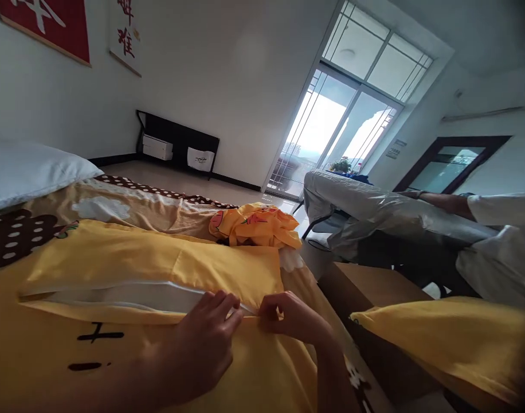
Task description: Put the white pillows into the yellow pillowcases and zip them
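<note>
Both hands pinch the yellow pillowcase (159,267) at its open zip edge: left hand (204,338) & right hand (288,318) nearly touching. Case runs lengthwise to the left, w/ white pillow (129,295) showing inside

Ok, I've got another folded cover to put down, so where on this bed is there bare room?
Free: the sheet between the white pillow and the crumpled yellow cloth, beyond the yellow pillowcase. Crowded: the near edge, where left hand and right hand pinch its opening.

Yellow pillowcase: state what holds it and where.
Both hands, left hand and right hand, pinch the yellow pillowcase at its open zipper edge, near the corner.
</note>
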`<state>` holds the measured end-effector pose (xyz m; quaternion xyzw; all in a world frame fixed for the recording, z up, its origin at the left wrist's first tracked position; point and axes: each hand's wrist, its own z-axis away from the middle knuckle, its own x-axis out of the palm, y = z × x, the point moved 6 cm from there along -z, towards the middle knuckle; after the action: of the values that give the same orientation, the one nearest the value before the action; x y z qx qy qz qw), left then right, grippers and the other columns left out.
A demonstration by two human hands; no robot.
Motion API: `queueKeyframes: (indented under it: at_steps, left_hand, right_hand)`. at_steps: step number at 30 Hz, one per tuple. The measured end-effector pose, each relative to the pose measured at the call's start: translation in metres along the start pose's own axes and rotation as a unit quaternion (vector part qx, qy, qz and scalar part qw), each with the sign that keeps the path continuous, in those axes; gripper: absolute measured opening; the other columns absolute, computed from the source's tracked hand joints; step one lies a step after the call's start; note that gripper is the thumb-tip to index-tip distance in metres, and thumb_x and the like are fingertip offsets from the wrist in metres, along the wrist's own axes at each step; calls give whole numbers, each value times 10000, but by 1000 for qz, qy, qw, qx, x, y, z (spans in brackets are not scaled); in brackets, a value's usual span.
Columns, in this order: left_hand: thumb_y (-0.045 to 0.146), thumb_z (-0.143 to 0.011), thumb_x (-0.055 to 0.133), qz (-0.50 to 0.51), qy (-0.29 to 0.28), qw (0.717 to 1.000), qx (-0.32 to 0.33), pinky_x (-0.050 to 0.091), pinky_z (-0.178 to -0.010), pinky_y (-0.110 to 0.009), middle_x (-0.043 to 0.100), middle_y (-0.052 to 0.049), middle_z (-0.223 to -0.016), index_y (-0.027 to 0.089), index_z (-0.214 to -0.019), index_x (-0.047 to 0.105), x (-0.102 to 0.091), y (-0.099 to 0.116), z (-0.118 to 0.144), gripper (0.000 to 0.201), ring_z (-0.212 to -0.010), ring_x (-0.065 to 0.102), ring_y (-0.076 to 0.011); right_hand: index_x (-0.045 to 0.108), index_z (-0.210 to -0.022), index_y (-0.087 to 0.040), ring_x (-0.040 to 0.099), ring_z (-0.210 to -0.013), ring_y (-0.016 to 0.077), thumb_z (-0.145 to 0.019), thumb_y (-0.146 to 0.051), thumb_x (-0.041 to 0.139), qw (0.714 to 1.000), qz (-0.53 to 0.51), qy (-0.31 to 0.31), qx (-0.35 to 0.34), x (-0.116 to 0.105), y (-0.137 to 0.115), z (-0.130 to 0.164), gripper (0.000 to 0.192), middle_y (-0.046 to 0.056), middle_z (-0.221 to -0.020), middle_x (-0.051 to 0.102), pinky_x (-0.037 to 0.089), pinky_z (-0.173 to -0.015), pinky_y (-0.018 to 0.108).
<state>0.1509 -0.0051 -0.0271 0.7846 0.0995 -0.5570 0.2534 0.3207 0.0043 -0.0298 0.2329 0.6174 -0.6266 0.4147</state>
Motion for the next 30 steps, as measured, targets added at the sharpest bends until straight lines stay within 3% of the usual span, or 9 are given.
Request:
queueKeyframes:
  at_steps: [4, 10, 18, 20, 24, 30]
  left_hand:
    - [182, -803, 480, 35, -35, 998, -47, 383, -961, -482, 575, -135, -1119, 177, -1079, 630, 15, 4, -8, 314, -1066, 480, -300]
    - [249, -836, 498, 6, -69, 997, -18, 341, -924, -532, 580, -146, -1122, 195, -1134, 618, 37, 6, -6, 326, -1069, 457, -328]
    - [249, -848, 481, 21, -81, 997, -2, 329, -976, -536, 567, -157, -1217, 186, -1185, 591, 54, 4, -3, 360, -1130, 451, -344]
    - [246, -837, 494, 43, -74, 996, -5, 303, -1025, -544, 536, -155, -1301, 184, -1224, 577, 53, 2, -3, 400, -1195, 424, -348]
    - [308, -852, 493, 68, -82, 994, 0, 265, -1060, -584, 497, -179, -1385, 147, -1321, 531, 54, 0, -4, 497, -1261, 390, -375]
    - [307, -864, 476, 73, -131, 989, -15, 247, -1082, -573, 515, -179, -1375, 122, -1376, 490, 51, 3, -6, 545, -1271, 394, -380]
  right_hand:
    - [774, -839, -197, 592, -699, 118, -720, -115, 614, 1000, -16, -16, -20, -2, 2, 6, 216, 3, -767, 714, 431, -690, 205]
    - [790, -798, -213, 633, -721, 134, -755, -156, 637, 1000, 20, -20, 9, 5, 4, 1, 169, 13, -770, 745, 418, -700, 211]
    - [674, -649, -176, 556, -608, 106, -858, -215, 512, 993, 77, 39, 78, -1, 1, 1, 268, -1, -628, 667, 354, -603, 213]
    - [627, -587, -176, 519, -572, 112, -880, -301, 524, 983, 118, 60, 127, -1, 7, 0, 335, 10, -578, 628, 324, -563, 229]
    - [596, -544, -183, 448, -547, 112, -808, -431, 633, 968, 154, 38, 192, 11, 19, -5, 364, 13, -555, 589, 253, -511, 248]
    - [549, -501, -169, 333, -529, 84, -718, -225, 602, 967, 173, 38, 182, 22, 12, -13, 230, -30, -505, 497, 211, -506, 254]
